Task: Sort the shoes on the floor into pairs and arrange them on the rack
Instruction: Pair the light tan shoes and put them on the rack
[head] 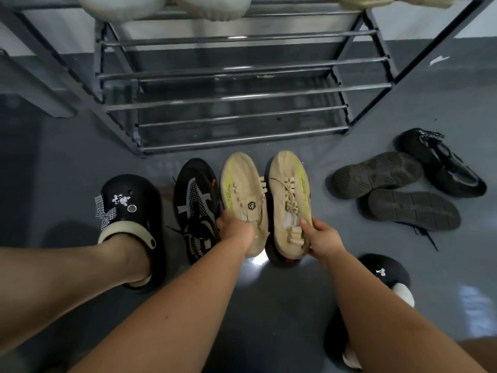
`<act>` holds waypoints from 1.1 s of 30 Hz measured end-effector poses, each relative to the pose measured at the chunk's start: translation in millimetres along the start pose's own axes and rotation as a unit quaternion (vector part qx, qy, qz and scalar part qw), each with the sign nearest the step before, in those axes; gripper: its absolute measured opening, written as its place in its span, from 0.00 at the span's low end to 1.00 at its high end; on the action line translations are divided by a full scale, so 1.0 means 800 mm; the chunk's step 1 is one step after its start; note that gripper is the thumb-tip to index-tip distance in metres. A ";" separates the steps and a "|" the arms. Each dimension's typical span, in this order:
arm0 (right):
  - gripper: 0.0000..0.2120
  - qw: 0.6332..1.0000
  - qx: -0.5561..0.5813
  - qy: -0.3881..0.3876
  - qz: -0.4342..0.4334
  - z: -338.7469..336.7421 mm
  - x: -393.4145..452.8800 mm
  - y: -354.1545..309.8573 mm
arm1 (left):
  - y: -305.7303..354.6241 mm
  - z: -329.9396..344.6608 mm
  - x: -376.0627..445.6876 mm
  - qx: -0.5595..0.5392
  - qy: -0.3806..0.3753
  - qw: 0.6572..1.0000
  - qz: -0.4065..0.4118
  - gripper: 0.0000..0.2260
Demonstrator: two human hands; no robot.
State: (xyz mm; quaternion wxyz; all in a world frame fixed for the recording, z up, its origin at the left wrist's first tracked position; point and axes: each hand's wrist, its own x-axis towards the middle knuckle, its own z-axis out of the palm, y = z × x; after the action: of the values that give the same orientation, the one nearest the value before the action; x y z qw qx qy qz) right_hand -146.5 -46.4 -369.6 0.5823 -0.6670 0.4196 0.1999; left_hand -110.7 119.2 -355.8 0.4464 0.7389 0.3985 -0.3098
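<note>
Shoes in the head view: two beige sneakers stand side by side on the floor (269, 305) just before the rack (242, 98). The left hand (235, 228) is closed around the heel of the left beige sneaker (242, 189); the right hand (322, 238) pinches the right beige sneaker (289, 189) at its collar. To lift well, I judge both should rise level, toes forward, onto one bare rail. Black shoes (403, 179) lie unsorted nearby.
</note>
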 end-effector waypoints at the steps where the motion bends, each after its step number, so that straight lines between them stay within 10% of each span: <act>1: 0.17 1.000 0.001 0.001 0.000 0.000 0.001 0.002 | 0.002 0.002 0.000 0.013 -0.002 1.000 -0.022 0.29; 8: 0.20 1.000 0.007 -0.012 0.005 -0.002 -0.005 0.000 | -0.006 -0.002 0.006 -0.118 -0.064 0.987 -0.083 0.29; 16: 0.34 0.995 0.058 -0.071 0.035 -0.014 -0.016 0.000 | -0.029 -0.012 -0.001 -0.108 -0.090 0.989 0.043 0.28; 33: 0.19 0.978 0.148 -0.145 -0.024 -0.019 -0.107 -0.050 | -0.004 -0.126 -0.073 -0.202 -0.240 0.947 0.065 0.13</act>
State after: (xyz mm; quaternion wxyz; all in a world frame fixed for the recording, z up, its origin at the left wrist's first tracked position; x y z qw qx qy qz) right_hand -166.8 -33.6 -276.8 0.7340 -0.5472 0.3394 0.2156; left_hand -131.8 193.0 -268.1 0.6877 0.5615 0.2845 -0.3616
